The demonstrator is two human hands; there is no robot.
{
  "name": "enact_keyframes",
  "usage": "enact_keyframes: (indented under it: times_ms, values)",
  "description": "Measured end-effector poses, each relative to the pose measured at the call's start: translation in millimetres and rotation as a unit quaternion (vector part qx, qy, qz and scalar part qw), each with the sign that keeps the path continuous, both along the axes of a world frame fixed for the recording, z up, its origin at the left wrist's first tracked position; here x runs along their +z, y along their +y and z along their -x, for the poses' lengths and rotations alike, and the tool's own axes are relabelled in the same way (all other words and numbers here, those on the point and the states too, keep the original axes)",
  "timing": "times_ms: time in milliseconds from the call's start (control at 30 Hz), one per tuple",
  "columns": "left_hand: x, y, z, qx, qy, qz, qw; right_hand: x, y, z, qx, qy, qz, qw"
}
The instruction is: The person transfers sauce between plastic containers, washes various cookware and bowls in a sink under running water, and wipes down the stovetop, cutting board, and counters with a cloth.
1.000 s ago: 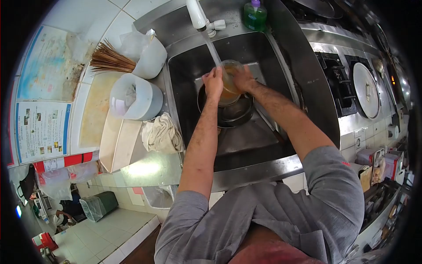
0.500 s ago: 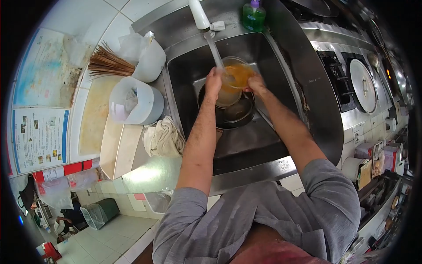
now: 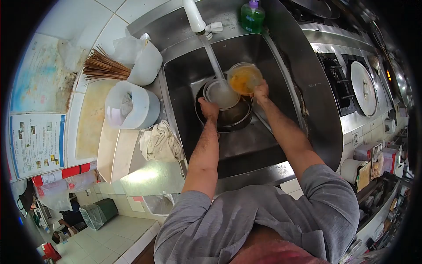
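Note:
Water runs from the white faucet [image 3: 194, 16] into a round metal bowl [image 3: 223, 94] in the sink [image 3: 246, 149]. My left hand [image 3: 208, 108] grips this bowl at its lower left edge. Under it sits a dark pan [image 3: 237, 118] with a handle pointing to the lower right. My right hand [image 3: 261, 89] holds a clear round container [image 3: 244, 79] with orange-yellow residue by its right edge, tilted, just right of the water stream.
Left of the sink stand two white tubs [image 3: 151, 105], a bundle of thin sticks [image 3: 105, 67] and a crumpled cloth [image 3: 161, 142]. A green soap bottle [image 3: 252, 18] is behind the sink. A stove with a round lid [image 3: 363, 87] lies right.
The clear container has moved up and right, out of the stream, in my right hand. My left hand has let go of it and moved down to the metal bowl.

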State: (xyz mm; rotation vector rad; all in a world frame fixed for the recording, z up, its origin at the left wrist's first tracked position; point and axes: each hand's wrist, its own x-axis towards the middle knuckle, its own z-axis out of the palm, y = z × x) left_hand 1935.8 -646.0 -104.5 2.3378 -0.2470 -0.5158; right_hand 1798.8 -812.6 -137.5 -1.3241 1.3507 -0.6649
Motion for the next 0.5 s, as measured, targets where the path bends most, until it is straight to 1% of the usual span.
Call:
enact_keyframes:
  times_ms: [33,67,133,167,233,267,300,333,367,433,467,500]
  values:
    - [4,-3,-2,0.01,0.014,-0.002,1.0,16,6,2,-0.075,-0.056,-0.043,0.995]
    - [12,-6,-4,0.011,0.014,-0.003,1.0,16,6,1,-0.075,-0.055,-0.045,0.995]
    - [26,-13,-9,-0.019,-0.014,-0.04,0.999,3,2,3,-0.113,0.069,0.034,0.991]
    - [31,-19,-14,-0.021,-0.014,-0.039,0.999,-3,-3,7,-0.115,0.069,0.035,0.99]
    - [40,-26,-22,-0.124,-0.138,-0.08,0.98,-26,-16,18,-0.115,0.002,-0.088,0.99]
    - [46,-30,-21,-0.125,-0.138,-0.08,0.979,-39,-21,22,-0.116,0.001,-0.088,0.989]
    - [64,-34,-18,-0.184,-0.164,-0.129,0.961,-54,-25,26,-0.085,-0.041,-0.091,0.991]
    - [72,-37,-17,-0.241,-0.188,-0.178,0.935,-52,-25,27,-0.053,-0.084,-0.093,0.991]
    - [75,-38,-18,-0.242,-0.19,-0.179,0.934,-50,-23,26,-0.055,-0.086,-0.094,0.99]
    - [76,-39,-25,-0.299,-0.264,-0.199,0.895,-12,-13,22,-0.084,-0.196,-0.175,0.961]
    - [81,-39,-28,-0.3,-0.267,-0.201,0.893,-8,-14,21,-0.086,-0.199,-0.176,0.96]
    - [86,-38,-31,-0.31,-0.307,-0.193,0.879,-11,-16,21,-0.03,-0.194,-0.181,0.964]
